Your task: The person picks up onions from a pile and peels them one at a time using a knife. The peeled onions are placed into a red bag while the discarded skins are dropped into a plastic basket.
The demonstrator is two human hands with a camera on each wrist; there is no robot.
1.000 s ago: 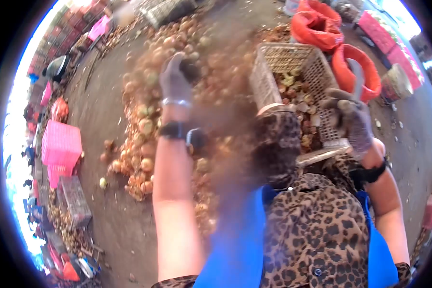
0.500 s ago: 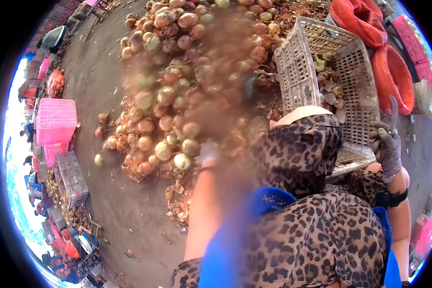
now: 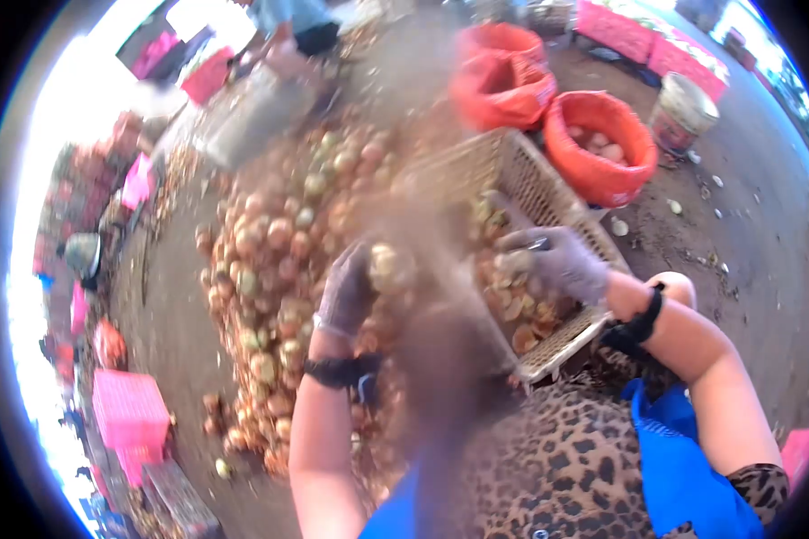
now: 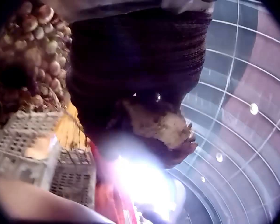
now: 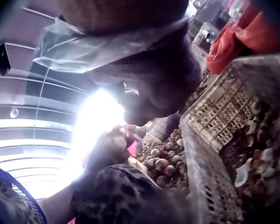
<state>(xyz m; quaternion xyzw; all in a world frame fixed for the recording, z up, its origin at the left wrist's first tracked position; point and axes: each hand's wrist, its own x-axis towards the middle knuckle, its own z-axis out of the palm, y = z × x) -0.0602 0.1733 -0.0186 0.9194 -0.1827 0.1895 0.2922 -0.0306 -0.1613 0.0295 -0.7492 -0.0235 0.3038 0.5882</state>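
In the head view my gloved left hand (image 3: 346, 287) grips a pale onion (image 3: 384, 262) above the heap of onions (image 3: 274, 238). The onion's torn, whitish end (image 4: 172, 129) sticks out past the dark glove in the left wrist view. My gloved right hand (image 3: 562, 260) holds a knife, its grey blade (image 3: 511, 210) slanting up and away over the plastic crate (image 3: 557, 355). Onion trimmings and peel (image 5: 242, 175) lie inside this crate in the right wrist view. A brown blur across the head view hides part of the space between the hands.
Orange-red sacks (image 3: 602, 184) stand beyond the crate, one with pale onions inside. A whitish bucket (image 3: 683, 112) is behind them. Pink crates (image 3: 130, 409) are stacked at the left. At the top, another person (image 3: 301, 22) is by the heap.
My left hand reached down into the onions and has come up holding one. The right hand, with the knife, has moved left from beside the crate to over it.
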